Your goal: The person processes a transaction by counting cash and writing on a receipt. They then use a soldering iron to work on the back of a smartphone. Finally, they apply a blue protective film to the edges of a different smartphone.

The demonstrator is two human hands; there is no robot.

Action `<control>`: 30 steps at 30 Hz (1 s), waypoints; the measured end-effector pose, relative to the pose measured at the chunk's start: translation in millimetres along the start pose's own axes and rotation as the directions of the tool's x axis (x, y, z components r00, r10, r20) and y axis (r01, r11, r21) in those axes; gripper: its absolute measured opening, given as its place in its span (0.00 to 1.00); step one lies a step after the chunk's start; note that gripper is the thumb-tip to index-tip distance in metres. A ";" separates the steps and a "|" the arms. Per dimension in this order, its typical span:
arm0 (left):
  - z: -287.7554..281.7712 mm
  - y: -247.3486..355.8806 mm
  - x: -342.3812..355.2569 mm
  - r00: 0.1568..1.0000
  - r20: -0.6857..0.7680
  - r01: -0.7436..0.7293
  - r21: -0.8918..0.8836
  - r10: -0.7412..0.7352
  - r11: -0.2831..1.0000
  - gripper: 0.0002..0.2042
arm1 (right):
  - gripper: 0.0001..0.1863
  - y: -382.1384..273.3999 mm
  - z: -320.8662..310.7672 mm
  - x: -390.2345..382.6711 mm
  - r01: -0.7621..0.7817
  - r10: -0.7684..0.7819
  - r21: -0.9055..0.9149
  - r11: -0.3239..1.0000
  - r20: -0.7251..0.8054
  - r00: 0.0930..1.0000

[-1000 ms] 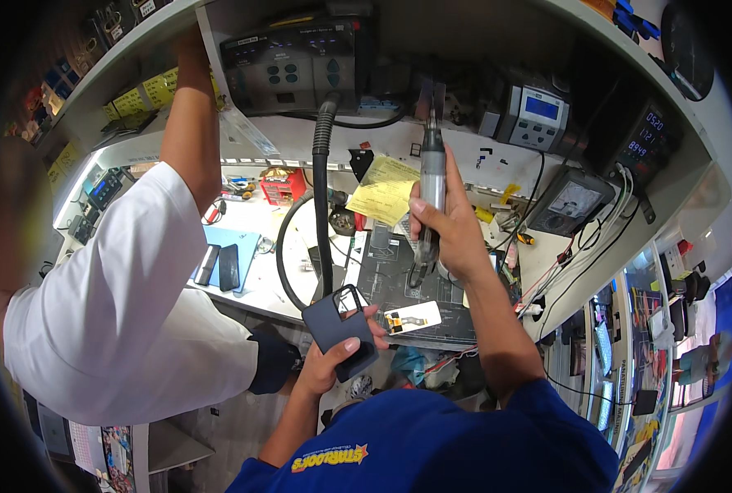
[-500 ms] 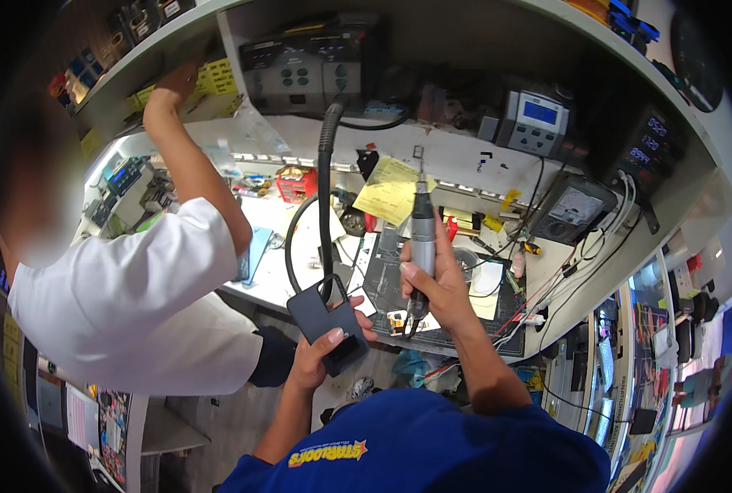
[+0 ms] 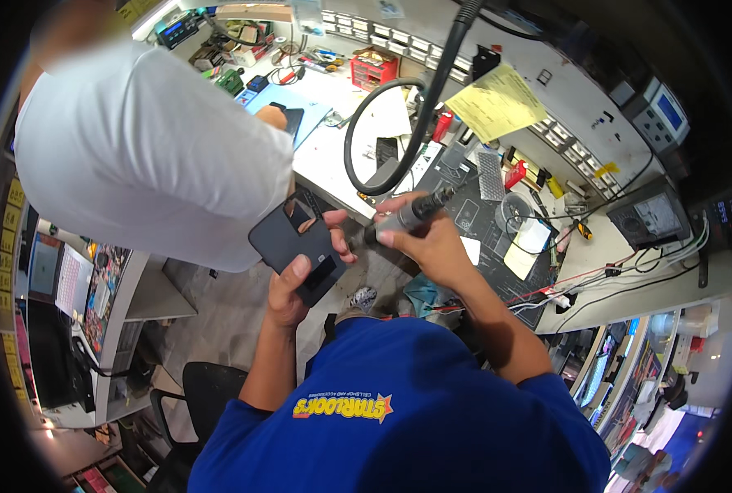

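Note:
My left hand (image 3: pixel 288 287) grips a dark grey phone back cover (image 3: pixel 277 238) with a large cutout in one corner, thumb on its face and fingertips round the far edge. Just right of it, my right hand (image 3: pixel 431 251) is closed round a silver and black cylindrical tool (image 3: pixel 405 218), now tilted with its narrow end toward the upper right. The tool's rear end is close to the cover; I cannot tell whether they touch. Beyond both hands lie the dark work mat (image 3: pixel 460 209) and a hanging black hose (image 3: pixel 386 185).
A co-worker in a white shirt (image 3: pixel 152 156) leans over the bench (image 3: pixel 349 111) at left. A yellow paper (image 3: pixel 495 103), a meter (image 3: pixel 645 218) and cables stand or hang along the right. A chair (image 3: pixel 214 386) is behind at lower left.
My view has swung downward. The tool has tipped from upright to slanting and come lower, nearer the cover. The co-worker's arm has come down from the shelf to the bench.

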State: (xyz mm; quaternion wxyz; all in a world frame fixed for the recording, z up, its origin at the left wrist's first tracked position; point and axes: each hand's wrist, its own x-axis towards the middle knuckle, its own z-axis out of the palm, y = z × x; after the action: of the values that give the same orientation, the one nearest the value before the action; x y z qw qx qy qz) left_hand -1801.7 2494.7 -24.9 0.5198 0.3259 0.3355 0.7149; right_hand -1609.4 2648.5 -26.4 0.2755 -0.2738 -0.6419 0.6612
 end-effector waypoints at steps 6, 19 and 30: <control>-12.7 -1.0 -17.3 1.000 -0.009 0.028 0.036 -0.028 0.999 0.46 | 0.23 -42.0 13.3 65.4 0.191 -0.192 -0.021 0.981 -0.118 0.974; -23.2 -9.6 -12.9 0.979 0.191 0.041 0.180 -0.076 0.983 0.40 | 0.23 -105.5 47.8 123.0 0.428 -0.473 -0.202 0.881 -0.405 0.782; -6.9 -27.7 -2.8 0.872 0.459 0.080 0.206 -0.169 0.975 0.35 | 0.24 -189.5 31.2 240.3 0.462 -0.547 -0.297 0.836 -0.372 0.750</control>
State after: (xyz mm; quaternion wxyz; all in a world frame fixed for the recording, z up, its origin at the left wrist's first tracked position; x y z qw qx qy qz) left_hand -1792.0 2497.5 -51.8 0.5995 0.5141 0.2817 0.5450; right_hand -1797.1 2803.3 161.9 0.5558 -0.2567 -0.6707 0.4187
